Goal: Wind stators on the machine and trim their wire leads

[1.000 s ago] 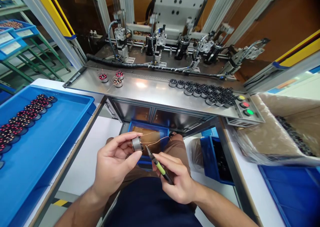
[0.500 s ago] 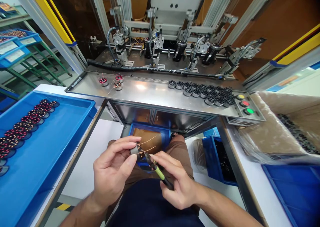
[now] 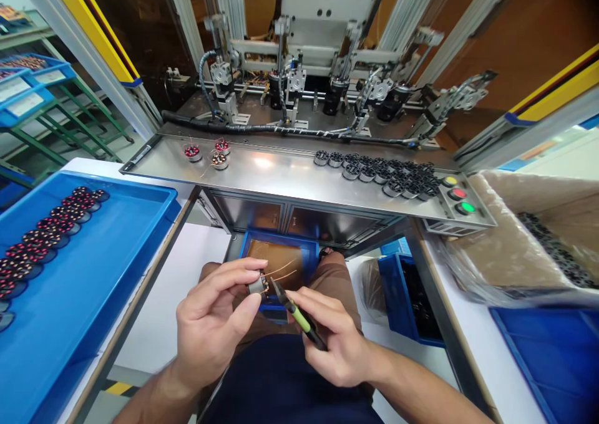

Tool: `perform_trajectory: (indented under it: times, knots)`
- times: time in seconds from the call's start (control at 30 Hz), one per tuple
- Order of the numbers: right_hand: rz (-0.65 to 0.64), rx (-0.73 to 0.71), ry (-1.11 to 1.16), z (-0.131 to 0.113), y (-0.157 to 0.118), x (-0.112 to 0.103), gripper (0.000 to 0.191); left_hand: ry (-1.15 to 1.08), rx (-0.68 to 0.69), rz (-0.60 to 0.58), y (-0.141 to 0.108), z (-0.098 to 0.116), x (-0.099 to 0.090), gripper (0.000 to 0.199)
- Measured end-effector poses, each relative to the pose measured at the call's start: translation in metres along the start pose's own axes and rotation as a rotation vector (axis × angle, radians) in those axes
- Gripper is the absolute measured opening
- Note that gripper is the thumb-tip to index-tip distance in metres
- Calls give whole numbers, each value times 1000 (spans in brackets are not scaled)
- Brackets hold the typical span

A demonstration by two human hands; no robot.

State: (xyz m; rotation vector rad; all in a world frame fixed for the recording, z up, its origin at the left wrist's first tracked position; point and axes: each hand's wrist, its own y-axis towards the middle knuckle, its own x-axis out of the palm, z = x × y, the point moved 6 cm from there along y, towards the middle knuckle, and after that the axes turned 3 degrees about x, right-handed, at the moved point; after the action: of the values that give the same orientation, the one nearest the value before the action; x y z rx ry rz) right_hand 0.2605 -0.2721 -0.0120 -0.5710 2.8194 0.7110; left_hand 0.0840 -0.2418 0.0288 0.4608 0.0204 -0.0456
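Note:
Between the thumb and fingers of my left hand (image 3: 218, 315) is a small round wound motor stator (image 3: 256, 285), its copper-wound face turned to the right. Two thin copper wires (image 3: 283, 269) stick out from it toward the upper right. My right hand (image 3: 334, 333) is closed around cutting pliers (image 3: 302, 318) with green and black handles. The pliers' jaws point up and left, close to the stator's face and the wires. Whether the jaw tips touch a wire I cannot tell.
Wound stators (image 3: 191, 153) stand at the left of the metal ledge (image 3: 271, 178), unwound black ones (image 3: 367, 173) at its right, beside push buttons (image 3: 457, 193). A blue tray (image 3: 126, 237) holds rows of wound stators. A blue bin (image 3: 281, 240) sits below; a lined box (image 3: 496, 243) stands right.
The stator has turned in my left hand and shifted slightly right. The pliers' jaws have moved up a little, and the wires now lie closer together.

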Motion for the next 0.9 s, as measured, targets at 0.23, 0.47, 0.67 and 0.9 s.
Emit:
perform_trajectory:
  times: [0.23, 0.47, 0.67, 0.9]
  knots:
    - [-8, -13, 46, -5, 4, 3, 86, -11, 47, -12, -3, 3, -1, 32]
    - [1, -46, 30, -7, 4, 5, 86, -7, 43, -47, -4, 4, 0, 33]
    - [35, -29, -40, -6, 0, 3, 81, 8, 51, -67, -5, 2, 1, 34]
    - [81, 127, -118, -5, -7, -9, 75, 157, 291, -136, -5, 8, -4, 50]
